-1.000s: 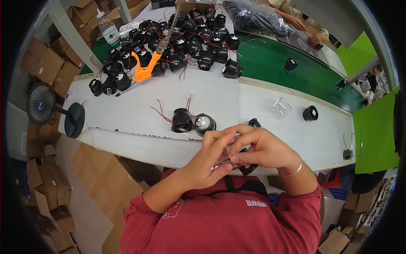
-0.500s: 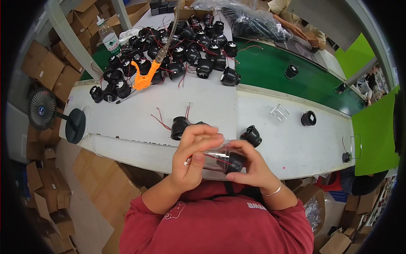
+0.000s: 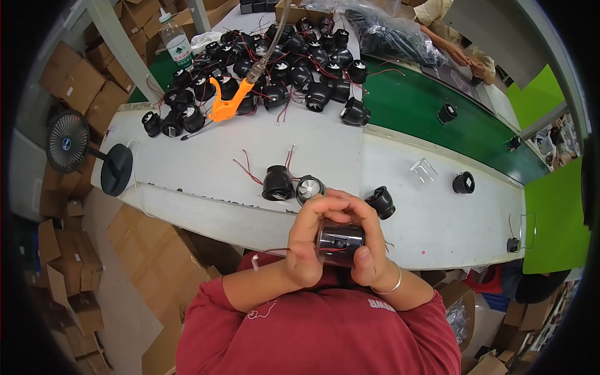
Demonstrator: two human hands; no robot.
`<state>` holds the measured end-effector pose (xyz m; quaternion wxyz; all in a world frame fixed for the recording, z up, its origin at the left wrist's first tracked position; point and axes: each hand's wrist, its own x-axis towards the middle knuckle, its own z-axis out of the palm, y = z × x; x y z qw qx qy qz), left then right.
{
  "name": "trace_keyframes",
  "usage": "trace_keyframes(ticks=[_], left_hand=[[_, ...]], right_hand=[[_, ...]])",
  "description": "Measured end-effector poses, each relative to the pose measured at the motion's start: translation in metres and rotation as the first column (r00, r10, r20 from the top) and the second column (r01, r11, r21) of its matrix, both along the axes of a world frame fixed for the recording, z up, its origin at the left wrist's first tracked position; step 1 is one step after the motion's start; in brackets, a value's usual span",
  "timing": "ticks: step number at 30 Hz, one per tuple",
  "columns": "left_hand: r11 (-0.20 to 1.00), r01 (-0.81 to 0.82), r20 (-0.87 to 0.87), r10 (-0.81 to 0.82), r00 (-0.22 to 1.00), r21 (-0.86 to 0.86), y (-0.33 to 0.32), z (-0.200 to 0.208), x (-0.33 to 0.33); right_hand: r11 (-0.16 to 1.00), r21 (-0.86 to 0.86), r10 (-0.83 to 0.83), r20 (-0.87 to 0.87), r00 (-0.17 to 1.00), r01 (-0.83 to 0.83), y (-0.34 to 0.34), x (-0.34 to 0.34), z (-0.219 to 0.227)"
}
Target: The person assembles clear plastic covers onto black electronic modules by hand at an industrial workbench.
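My left hand and my right hand close from either side on a black cylindrical fan motor just over the table's near edge. A clear plastic cup sits around the motor, its rim showing toward my left palm. A thin red wire runs out past my left hand to a small white connector. Beyond my fingers stand a black fan motor with red and black wires and another with a silvery bladed face. Right of my hands, a black motor lies tilted.
An orange air blow gun hangs before a heap of black motors. A clear cup and a black motor stand at right. A small fan stands left. Another person's hands are across the green belt.
The motor has gone deeper into the clear cup, and my hands have turned it and closed in from both ends. My left hand has moved right. The whole view has shifted slightly.
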<state>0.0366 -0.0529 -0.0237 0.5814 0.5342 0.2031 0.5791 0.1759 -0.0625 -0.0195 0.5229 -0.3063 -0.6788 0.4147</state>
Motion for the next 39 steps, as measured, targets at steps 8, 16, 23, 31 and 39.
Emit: trace_keyframes(ticks=[8,16,23,31,39], left_hand=[[0.914,-0.189,0.018,0.195,0.981,0.358,0.004,-0.015,0.006],[0.83,-0.169,-0.052,0.231,0.972,0.531,0.018,-0.02,0.002],[0.98,0.078,-0.09,-0.096,0.991,-0.185,0.012,-0.003,-0.017],[0.634,0.391,0.39,-0.149,0.909,-0.668,0.023,0.019,-0.006],[0.632,0.426,0.406,-0.188,0.894,-0.647,0.025,0.024,0.004]], right_hand=[[0.998,0.06,0.032,0.027,0.999,-0.034,0.006,-0.006,0.009],[0.998,-0.039,0.051,0.004,0.999,-0.051,0.008,-0.001,0.008],[0.735,-0.615,0.212,-0.194,0.958,-0.287,0.018,0.03,0.049],[0.893,-0.448,0.079,0.213,0.974,0.026,0.0,0.033,0.062],[0.963,-0.248,-0.022,0.331,0.943,0.109,0.002,0.04,0.063]])
